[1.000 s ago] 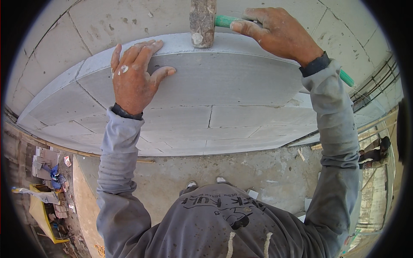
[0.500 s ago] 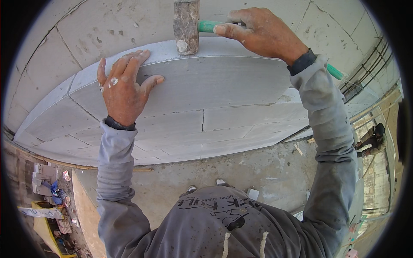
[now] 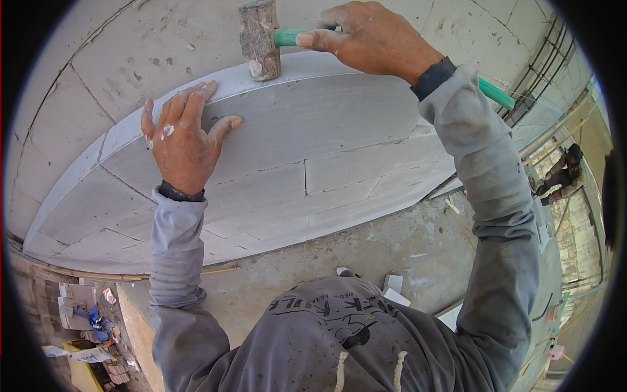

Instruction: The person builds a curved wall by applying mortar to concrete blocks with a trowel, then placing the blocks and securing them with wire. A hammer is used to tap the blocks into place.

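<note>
My right hand [image 3: 382, 39] is closed round the green handle of a sledgehammer [image 3: 259, 40]. The hammer's worn, mortar-stained head stands against the top edge of a pale grey lightweight block [image 3: 307, 98], to the right of my left hand. My left hand [image 3: 186, 140] lies on the same block. Its fingers reach over the top edge and its thumb is stretched out on the front face. Dried white mortar sticks to one finger. The block forms the top course of a low wall.
Behind the low wall rises a taller block wall [image 3: 189, 39]. Steel bars [image 3: 539, 62] stand at the far right. A person [image 3: 563, 175] is beyond them, lower down. Offcuts [image 3: 393, 284] lie on the concrete floor [image 3: 418, 242]. Rubble and a yellow object [image 3: 83, 369] are at the lower left.
The hammer and my right hand have shifted slightly left in the picture, while the whole view has tilted a little. My left hand keeps its place on the block.
</note>
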{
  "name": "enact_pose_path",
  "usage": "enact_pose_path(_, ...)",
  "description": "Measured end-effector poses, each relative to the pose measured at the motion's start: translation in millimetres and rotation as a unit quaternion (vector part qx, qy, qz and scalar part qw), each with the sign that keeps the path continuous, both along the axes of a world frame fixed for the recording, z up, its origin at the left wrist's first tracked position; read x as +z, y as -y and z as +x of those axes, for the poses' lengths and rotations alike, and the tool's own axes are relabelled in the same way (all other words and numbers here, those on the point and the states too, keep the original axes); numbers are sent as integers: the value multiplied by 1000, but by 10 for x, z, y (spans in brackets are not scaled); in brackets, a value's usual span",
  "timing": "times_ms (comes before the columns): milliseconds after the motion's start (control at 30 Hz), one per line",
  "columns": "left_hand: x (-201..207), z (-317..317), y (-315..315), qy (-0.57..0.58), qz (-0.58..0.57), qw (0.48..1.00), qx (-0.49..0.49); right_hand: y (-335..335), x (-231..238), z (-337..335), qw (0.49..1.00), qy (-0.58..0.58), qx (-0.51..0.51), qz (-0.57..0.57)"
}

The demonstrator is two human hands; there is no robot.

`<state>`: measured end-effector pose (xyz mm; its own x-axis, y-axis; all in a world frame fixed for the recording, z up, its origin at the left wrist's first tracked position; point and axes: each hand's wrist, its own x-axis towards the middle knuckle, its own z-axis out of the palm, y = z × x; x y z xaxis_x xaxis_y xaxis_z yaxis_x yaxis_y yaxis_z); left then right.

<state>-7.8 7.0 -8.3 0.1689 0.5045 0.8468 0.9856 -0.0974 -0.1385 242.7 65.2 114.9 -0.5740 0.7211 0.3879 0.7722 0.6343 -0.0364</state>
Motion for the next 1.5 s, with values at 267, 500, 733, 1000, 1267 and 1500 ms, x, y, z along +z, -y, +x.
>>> enact_pose_path(267,8,-82,38,24,9,999,-30,392,-208,587,944,-319,-86,14)
enact_pose_path(500,10,-106,25,50,-9,997,-52,932,-1879,1249,726,-645,-169,-167)
enact_pose_path(733,59,11,17,42,-12,998,-39,1007,-2927,1742,562,-733,-290,-250)
enact_pose_path(1000,275,792,-162,-38,-16,997,-58,400,-2614,2223,538,-772,-236,-242)
enact_pose_path(1267,231,1036,-292,-35,-92,995,-17,-89,-2312,2533,591,-731,-214,-265)
enact_pose_path(1500,238,1059,-300,-50,-103,993,-15,-365,-2155,2339,636,-675,-166,-335)
